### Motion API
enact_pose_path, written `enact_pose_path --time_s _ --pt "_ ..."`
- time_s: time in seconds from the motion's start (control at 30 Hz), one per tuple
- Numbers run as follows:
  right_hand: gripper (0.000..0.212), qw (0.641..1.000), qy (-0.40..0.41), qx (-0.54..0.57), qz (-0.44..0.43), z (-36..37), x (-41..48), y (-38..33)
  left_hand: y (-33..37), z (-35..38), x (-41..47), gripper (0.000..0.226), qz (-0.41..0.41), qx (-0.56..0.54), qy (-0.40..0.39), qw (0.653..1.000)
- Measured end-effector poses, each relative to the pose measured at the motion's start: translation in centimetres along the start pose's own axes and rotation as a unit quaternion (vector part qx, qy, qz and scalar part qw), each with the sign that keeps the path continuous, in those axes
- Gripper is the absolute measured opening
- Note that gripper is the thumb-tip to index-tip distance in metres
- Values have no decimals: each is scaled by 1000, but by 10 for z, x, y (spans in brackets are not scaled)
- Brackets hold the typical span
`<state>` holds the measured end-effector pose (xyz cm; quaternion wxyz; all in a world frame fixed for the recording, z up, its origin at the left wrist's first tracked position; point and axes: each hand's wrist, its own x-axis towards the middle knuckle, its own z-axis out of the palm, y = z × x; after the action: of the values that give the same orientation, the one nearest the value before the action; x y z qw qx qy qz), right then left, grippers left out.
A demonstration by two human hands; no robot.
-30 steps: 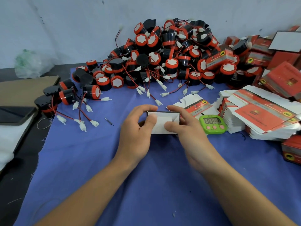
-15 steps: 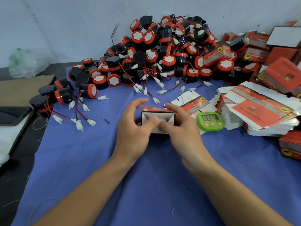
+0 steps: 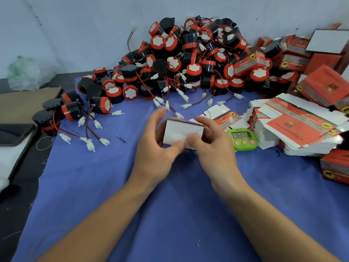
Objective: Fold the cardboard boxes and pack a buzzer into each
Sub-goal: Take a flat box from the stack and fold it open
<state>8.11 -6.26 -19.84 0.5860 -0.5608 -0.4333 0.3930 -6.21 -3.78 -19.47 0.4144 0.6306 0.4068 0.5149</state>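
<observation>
Head view has left hand [image 3: 156,148] and right hand [image 3: 213,146] pinching the box [image 3: 182,134], long axis nine-to-three, perhaps not closed; nearest buzzers [image 3: 101,105] lie at ten o'clock, left hand's side.

Bare forearms end in a bare left hand [image 3: 156,150] and right hand [image 3: 214,148].

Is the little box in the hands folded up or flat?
Folded up. The box shows a white side and a red top edge, so it has depth, unlike the flat boxes stacked nearby.
</observation>
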Motion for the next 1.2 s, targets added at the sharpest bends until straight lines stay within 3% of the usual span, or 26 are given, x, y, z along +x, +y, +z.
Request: enact_pose_path --time_s 0.1,0.17,0.27,0.33,0.4,0.47,0.57,0.63,0.73,0.83,0.9,0.97,1.03,1.1,1.2 --pt "31 992 -12 121 35 -2 2 -4 0 -3 1 91 -69 -88 -2 994" --pt "29 975 -77 195 76 -2 3 -6 2 -2 2 82 -124 -147 -46 980" --pt "39 986 -139 57 70 0 0 -1 4 3 0 50 -112 -124 -16 986" --pt "53 996 -78 -38 21 3 -2 2 6 0 1 43 -76 -44 72 994" --pt "57 998 -54 18 6 3 -4 4 4 -7 3 49 7 156 132 979" --pt "57 993 -83 78 23 2 -3 4 0 -11 5 58 122 363 143 912" --pt "67 989 -77 118 38 2 0 2 -7 -14 8 61 176 488 109 848" --pt "71 994 -59 91 29 2 1 -1 -12 -14 7 49 177 536 69 822" --pt "60 994 -77 -67 -46 -1 5 -5 -13 -12 6 30 175 493 10 852" --pt "55 992 -76 -86 -59 -11 15 -3 -14 -11 6 29 143 416 -55 896" --pt "57 991 -80 -94 -56 -16 20 -1 -13 -14 6 42 83 327 -40 941" --pt "59 984 -109 -129 -50 -19 22 3 -11 -15 6 53 40 231 24 972" --pt "62 974 -154 -162 -35 -20 23 1 -9 -17 11 52 4 170 80 982" --pt "66 960 -206 -188 -30 -22 24 -1 -11 -21 16 41 -51 154 68 984" --pt "73 963 -147 -221 -47 -23 36 -15 -18 -24 19 23 -84 164 21 983"
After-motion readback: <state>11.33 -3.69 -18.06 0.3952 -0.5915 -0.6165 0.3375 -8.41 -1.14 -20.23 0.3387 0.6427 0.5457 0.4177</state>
